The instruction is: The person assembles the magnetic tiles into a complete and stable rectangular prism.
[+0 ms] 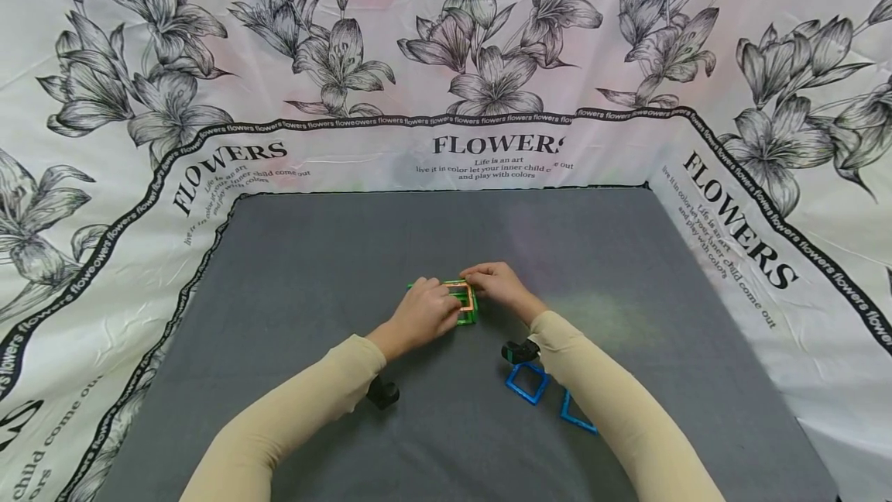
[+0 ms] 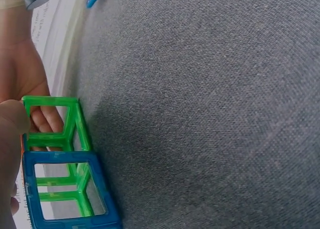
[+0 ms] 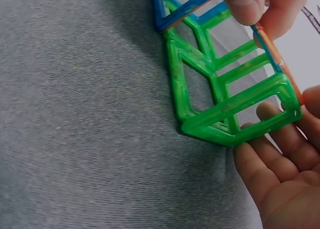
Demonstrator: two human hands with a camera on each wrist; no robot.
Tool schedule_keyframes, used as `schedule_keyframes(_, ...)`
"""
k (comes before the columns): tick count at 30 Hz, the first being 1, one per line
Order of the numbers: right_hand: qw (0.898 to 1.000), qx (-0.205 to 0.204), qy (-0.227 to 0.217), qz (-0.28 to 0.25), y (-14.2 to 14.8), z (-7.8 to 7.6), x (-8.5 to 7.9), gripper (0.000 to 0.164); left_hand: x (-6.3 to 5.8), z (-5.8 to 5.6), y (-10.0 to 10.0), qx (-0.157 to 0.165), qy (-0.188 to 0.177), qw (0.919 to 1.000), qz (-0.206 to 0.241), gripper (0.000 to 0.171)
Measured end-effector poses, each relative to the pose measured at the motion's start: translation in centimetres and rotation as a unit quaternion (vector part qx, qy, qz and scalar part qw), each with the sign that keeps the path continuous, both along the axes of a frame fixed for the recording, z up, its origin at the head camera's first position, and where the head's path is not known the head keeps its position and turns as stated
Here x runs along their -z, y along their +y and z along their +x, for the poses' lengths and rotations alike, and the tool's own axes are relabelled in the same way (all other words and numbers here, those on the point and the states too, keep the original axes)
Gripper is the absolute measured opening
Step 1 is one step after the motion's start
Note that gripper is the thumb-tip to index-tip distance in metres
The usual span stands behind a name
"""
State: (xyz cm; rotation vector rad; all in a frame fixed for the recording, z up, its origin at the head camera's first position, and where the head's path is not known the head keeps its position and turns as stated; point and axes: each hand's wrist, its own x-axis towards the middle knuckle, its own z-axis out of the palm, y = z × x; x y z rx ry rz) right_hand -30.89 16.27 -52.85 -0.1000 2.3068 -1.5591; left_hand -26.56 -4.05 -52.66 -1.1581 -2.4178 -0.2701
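Note:
A small box-like build of square magnetic tiles stands on the grey cloth. Green tiles [image 3: 177, 89] form one end, and a blue tile [image 2: 32, 189] is upright at the other. On top lies an orange tile [image 1: 470, 299]. My left hand [image 1: 420, 316] reaches over the build from the left, its thumb and finger pinching the orange tile's edge in the right wrist view. From the right, my right hand [image 1: 503, 287] holds the green end, fingertips behind the green frame and thumb at the orange corner. In the head view my left hand hides part of the build.
Two loose blue tiles lie nearer me, one blue square [image 1: 521, 393] beside the right wrist camera [image 1: 519, 352] and another blue tile [image 1: 580, 423] partly under my right sleeve. A white flower-printed cloth [image 1: 390, 157] borders the grey table surface [image 1: 313, 238] at the back and sides.

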Motion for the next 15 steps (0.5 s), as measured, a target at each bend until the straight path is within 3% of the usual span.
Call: schedule_keyframes(15, 0.999, -0.013, 0.03, -0.033, 0.03, 1.06, 0.68, 0.038, 0.04, 0.22, -0.3, -0.007, -0.009, 0.9999, 0.002, 0.007)
